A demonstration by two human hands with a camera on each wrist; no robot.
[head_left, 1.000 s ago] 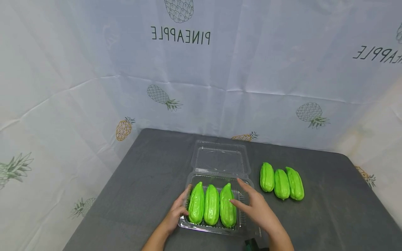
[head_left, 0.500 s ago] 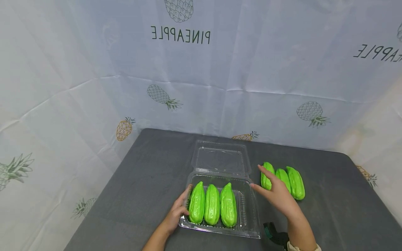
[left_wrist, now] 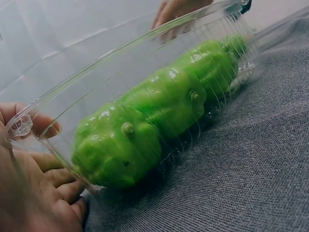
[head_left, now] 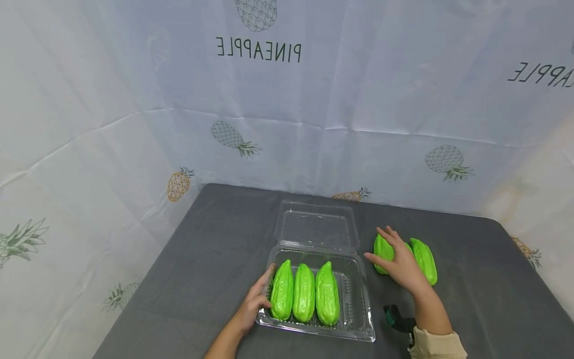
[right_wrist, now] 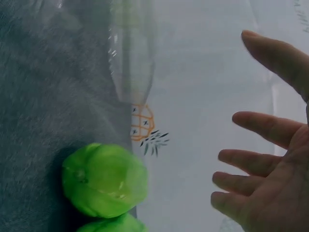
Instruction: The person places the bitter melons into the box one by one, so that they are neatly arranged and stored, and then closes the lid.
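Note:
My left hand (head_left: 252, 306) grips the left wall of a clear plastic clamshell box (head_left: 314, 334); the left wrist view puts the thumb over the rim and the other fingers outside. Inside stand side by side three glossy green, ribbed, gourd-like vegetables (head_left: 304, 294), filling the left and middle; the strip along the right wall is bare. My right hand (head_left: 401, 267), fingers spread and holding nothing, hovers over three more such vegetables (head_left: 424, 260) on the table. It overlaps the left one (head_left: 382, 247) and hides most of the middle one. The right wrist view shows air between palm and vegetable (right_wrist: 104, 180).
The box's hinged lid (head_left: 316, 227) lies folded back towards the rear of the dark grey table (head_left: 211, 249). A pineapple-print cloth (head_left: 287, 99) hangs behind and along the sides. Beneath the right wrist shows a small black and green device (head_left: 396, 319).
My right hand has moved from above the box, beside its rightmost vegetable, rightward to over the loose ones. My left hand keeps its grip, and the box stays in place.

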